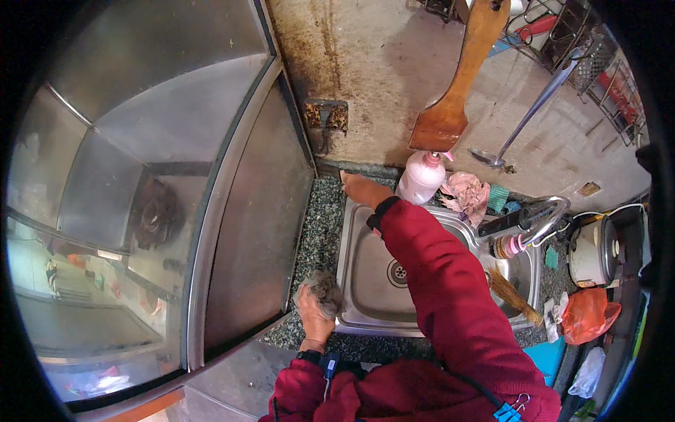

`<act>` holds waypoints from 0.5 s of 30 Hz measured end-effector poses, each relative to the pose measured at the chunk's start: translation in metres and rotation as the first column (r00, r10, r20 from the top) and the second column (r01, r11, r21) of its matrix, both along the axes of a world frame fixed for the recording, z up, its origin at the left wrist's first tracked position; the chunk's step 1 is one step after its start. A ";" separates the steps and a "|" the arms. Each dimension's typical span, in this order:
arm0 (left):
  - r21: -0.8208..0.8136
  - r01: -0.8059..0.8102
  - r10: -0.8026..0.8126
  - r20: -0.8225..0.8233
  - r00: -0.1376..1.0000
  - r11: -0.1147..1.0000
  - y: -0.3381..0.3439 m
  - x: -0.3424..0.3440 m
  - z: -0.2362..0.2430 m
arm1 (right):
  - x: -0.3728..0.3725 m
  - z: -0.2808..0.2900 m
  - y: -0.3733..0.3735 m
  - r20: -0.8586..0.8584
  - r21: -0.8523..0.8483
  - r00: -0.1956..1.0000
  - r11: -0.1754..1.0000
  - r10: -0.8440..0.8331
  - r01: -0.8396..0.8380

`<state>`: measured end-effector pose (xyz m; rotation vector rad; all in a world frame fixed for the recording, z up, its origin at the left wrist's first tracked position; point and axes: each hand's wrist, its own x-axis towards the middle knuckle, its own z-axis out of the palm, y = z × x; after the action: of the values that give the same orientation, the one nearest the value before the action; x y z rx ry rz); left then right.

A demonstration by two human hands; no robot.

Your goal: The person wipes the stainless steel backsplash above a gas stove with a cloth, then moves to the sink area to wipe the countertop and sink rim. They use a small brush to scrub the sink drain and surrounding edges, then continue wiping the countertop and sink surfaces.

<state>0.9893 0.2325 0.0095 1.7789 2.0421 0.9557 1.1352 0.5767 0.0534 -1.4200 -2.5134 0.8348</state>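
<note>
My left hand (312,318) grips a greyish wadded cloth (322,290) on the speckled stone counter (315,232), left of the steel sink (369,295). My right hand (362,188) reaches to the back counter corner, fingers stretched out, with nothing visible in them. Its red sleeve crosses over the basin. Right of that hand stands a pink pump bottle (420,181), with a crumpled pink cloth (464,191) beside it.
A steel-framed glass cabinet (242,232) borders the left. A wooden paddle (450,105) and ladle (527,112) hang on the wall below wire racks (590,74). Right are a faucet (548,218), straw brush (513,295), rice cooker (590,253) and orange bag (590,313).
</note>
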 end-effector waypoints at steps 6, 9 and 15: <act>0.021 -0.015 0.015 0.026 1.000 1.000 0.001 0.000 -0.002 | 0.002 0.023 0.008 0.046 -0.105 0.999 0.994 0.024 -0.019; 0.014 -0.019 0.019 0.020 1.000 1.000 -0.001 -0.002 -0.005 | 0.003 0.028 0.007 0.062 -0.142 0.998 0.990 -0.009 0.018; 0.006 -0.007 0.008 -0.047 0.999 1.000 0.000 -0.003 -0.007 | 0.019 0.022 0.004 0.101 -0.080 0.992 0.995 0.075 -0.067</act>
<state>0.9862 0.2326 0.0023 1.8143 2.0775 0.9318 1.1541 0.5810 0.0754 -1.4400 -2.6500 0.9010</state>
